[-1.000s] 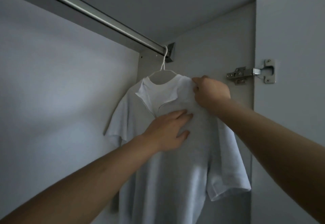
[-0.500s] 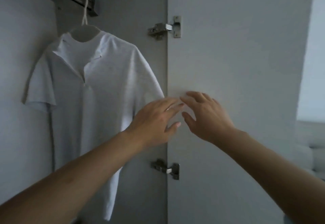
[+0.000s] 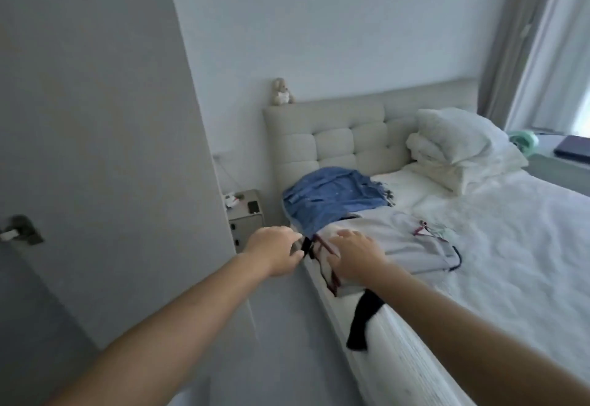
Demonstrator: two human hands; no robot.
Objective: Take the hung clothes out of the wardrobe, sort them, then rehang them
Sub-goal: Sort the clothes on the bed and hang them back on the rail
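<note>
On the near edge of the bed, two heaps of clothes lie side by side. The farther one, at about twelve o'clock from the hands, is a blue pile of denim-like cloth, rumpled and folded over itself, lying close under the padded headboard. The nearer one is a pale grey-white pile, flatter and smoother, with hangers still in it: a dark red hanger shows at its near end and another reddish hook pokes out at its two o'clock side, beside a thin dark loop. How many garments are in each pile cannot be told. One black garment hangs over the side of the mattress at about five o'clock from the hands.

The left hand is curled at the bed's edge, its fingers closed round something small and dark just beside the red hanger; what it is stays unclear in the blur. The right hand lies palm down on the near end of the grey-white pile, fingers spread and fairly straight, gripping nothing.

Two white pillows are stacked at two o'clock. One small stuffed bear sits on top of the headboard. One bedside cabinet stands at eleven o'clock, next to the grey wardrobe door.
</note>
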